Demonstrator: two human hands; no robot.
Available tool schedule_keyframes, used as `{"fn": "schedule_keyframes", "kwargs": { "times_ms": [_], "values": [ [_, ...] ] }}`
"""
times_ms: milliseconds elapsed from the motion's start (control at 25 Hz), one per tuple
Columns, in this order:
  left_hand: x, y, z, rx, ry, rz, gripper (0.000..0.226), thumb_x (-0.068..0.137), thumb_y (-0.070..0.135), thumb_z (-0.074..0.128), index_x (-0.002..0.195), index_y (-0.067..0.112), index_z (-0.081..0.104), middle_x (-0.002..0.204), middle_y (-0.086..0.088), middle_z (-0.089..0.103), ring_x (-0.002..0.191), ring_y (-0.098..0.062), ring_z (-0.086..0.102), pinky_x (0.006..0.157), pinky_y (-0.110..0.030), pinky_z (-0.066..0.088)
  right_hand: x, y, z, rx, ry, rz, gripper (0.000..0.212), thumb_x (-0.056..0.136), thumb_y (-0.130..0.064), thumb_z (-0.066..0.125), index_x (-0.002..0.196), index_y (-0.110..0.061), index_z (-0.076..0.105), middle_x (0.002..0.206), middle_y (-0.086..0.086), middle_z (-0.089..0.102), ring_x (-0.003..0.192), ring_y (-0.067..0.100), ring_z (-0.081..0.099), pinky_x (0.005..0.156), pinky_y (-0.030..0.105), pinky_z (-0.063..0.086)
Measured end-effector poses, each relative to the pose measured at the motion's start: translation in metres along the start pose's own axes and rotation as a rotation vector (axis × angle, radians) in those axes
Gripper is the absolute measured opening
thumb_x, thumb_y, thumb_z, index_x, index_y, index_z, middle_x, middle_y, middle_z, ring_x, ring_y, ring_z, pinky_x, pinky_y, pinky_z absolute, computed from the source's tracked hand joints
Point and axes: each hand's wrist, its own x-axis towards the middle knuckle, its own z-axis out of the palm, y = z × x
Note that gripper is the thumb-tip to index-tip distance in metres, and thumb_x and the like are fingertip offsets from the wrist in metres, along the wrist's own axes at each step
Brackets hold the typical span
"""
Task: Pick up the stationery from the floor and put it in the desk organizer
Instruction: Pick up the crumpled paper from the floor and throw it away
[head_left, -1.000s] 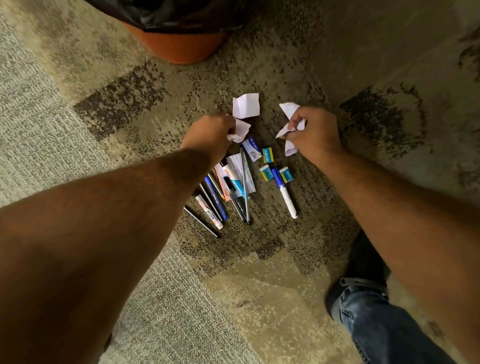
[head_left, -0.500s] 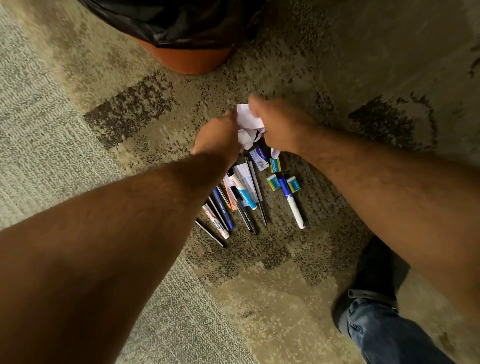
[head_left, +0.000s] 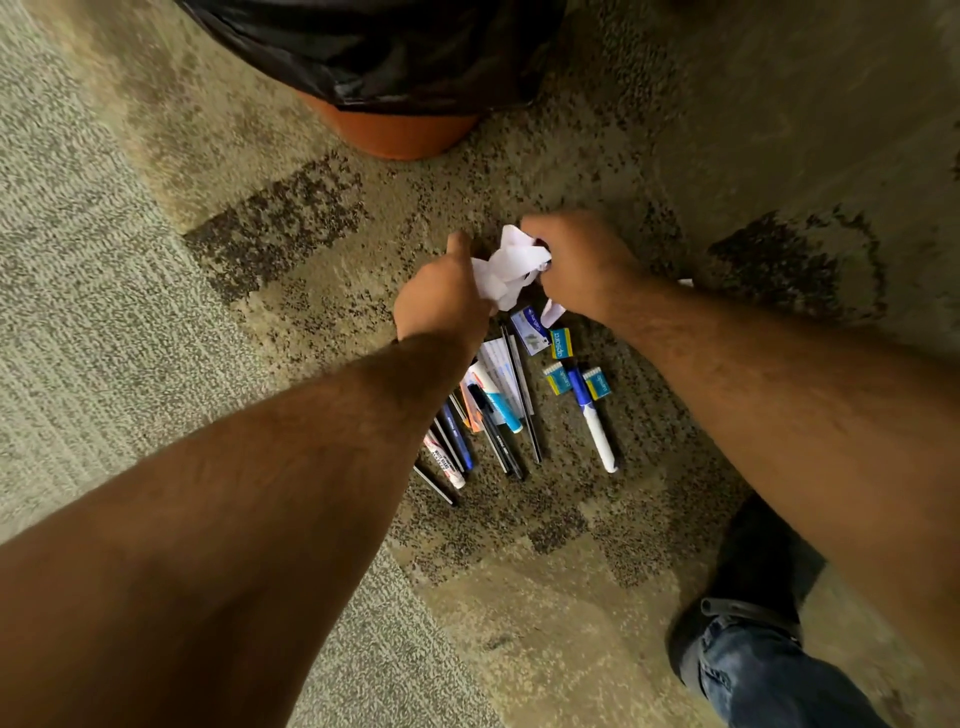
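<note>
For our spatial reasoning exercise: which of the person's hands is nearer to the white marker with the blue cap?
Right. The right hand is up beyond the white marker, almost above its capped end; the left hand is farther left, past the pens.

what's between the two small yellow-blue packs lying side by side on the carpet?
Head view: the blue cap end of the white marker lies between the left pack and the right pack.

Head camera, steep downward view onto carpet (head_left: 156, 260), close.
</note>
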Motion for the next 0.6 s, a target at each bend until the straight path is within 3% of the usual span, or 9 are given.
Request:
{"fn": "schedule_keyframes", "kwargs": {
  "times_ms": [120,240,360,480,600],
  "values": [
    [0.001,-0.002,0.003,-0.031,-0.004,-0.014,0.05,0.085,0.032,0.084,0.128,0.017,0.061,0.113,-0.008,0.077,0.099,-0.031,0.074,0.083,-0.047,0.063,-0.004,0.006,-0.002,0.133,0.077,0.096,0.016,0.077,0.01,0.066,0.088,0.0,0.073,0.089,0.018,0.076,0.081,0.029,0.07,0.062,0.031,0.047],
    [-0.001,-0.009,-0.007,-0.183,-0.026,-0.072,0.028,0.084,0.029,0.082,0.109,0.02,0.073,0.098,-0.003,0.077,0.089,-0.026,0.072,0.075,-0.035,0.06,-0.014,0.003,-0.01,0.541,0.07,0.317,0.033,0.078,0.018,0.072,0.105,0.001,0.077,0.093,0.012,0.076,0.071,0.01,0.075,0.056,0.02,0.058],
    [-0.014,-0.012,-0.033,-0.261,-0.042,-0.087,0.017,0.08,0.027,0.085,0.094,0.025,0.076,0.093,0.0,0.075,0.083,-0.022,0.068,0.068,-0.027,0.047,-0.034,-0.009,-0.028,0.834,0.033,0.427,0.039,0.079,0.022,0.073,0.113,0.002,0.073,0.102,0.018,0.073,0.08,0.023,0.077,0.057,0.03,0.065],
    [-0.031,-0.004,-0.064,-0.322,-0.033,-0.048,0.017,0.08,0.027,0.087,0.09,0.022,0.075,0.091,0.001,0.076,0.086,-0.022,0.07,0.07,-0.03,0.055,-0.056,-0.029,-0.049,0.952,0.02,0.435,0.036,0.081,0.021,0.074,0.105,-0.005,0.071,0.093,0.01,0.073,0.072,0.015,0.076,0.056,0.027,0.064],
    [-0.05,0.012,-0.11,-0.469,-0.035,-0.079,0.02,0.081,0.028,0.088,0.095,0.02,0.077,0.092,0.001,0.078,0.086,-0.02,0.074,0.078,-0.041,0.064,-0.077,-0.054,-0.078,1.022,0.059,0.489,0.039,0.081,0.016,0.078,0.106,-0.013,0.072,0.096,0.007,0.075,0.073,0.018,0.078,0.059,0.027,0.063]
  ]
}}
